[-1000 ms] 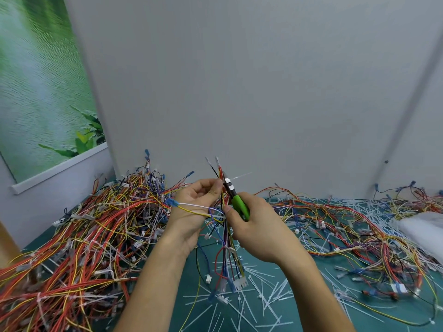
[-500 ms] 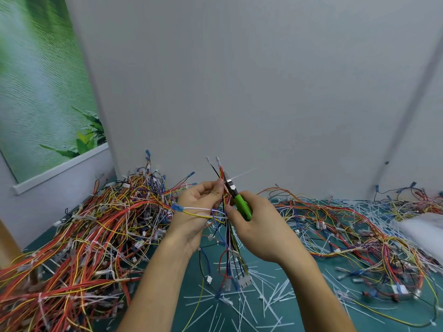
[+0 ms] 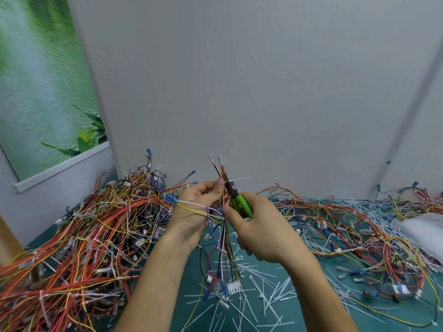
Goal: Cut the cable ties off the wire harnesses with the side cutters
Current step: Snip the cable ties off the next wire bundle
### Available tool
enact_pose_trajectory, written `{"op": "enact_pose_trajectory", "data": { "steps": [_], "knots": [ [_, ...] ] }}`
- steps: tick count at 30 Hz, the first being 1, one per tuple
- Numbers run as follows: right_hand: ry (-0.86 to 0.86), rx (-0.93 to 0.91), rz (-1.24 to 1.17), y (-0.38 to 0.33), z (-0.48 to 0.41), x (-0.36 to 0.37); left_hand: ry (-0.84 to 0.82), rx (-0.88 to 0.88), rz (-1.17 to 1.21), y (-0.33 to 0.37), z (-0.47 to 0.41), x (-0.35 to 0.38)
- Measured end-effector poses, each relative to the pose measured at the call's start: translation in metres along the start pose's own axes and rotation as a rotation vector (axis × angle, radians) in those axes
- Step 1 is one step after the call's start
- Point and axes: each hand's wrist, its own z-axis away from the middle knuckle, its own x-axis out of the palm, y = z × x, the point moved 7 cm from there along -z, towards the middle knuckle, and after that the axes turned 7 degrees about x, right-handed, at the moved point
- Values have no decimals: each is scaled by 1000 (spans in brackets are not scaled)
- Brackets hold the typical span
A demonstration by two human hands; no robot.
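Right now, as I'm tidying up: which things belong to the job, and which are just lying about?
In use: wire harness in left hand; green-handled side cutters in right hand; white cable tie at their tips.
Lying about: harness heap at left; cut ties on green mat; loose harnesses at right.

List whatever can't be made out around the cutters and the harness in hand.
1. Head view, side cutters: the blade tips are buried among the wires of the held harness, beside the left hand, so open or closed cannot be told. The handle ends are hidden inside the right hand.
2. Head view, cable tie: only a thin tail shows; its head is too small to find.
3. Head view, white object: blurred and cut off by the right edge.
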Motion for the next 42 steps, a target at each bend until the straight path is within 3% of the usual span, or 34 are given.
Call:
{"op": "enact_pose_trajectory", "data": {
  "steps": [19,28,33,42],
  "knots": [
    [-2,-10,13,-2,-1,4,16,44,-19,4,0,-5],
    [37,-138,-14,-13,2,3,-24,77,97,14,3,0],
    [-33,-67,-30,-6,0,7,2,52,37,10,3,0],
    [17,-68,-45,-11,4,-2,1,44,3,12,4,-1]
  ]
}}
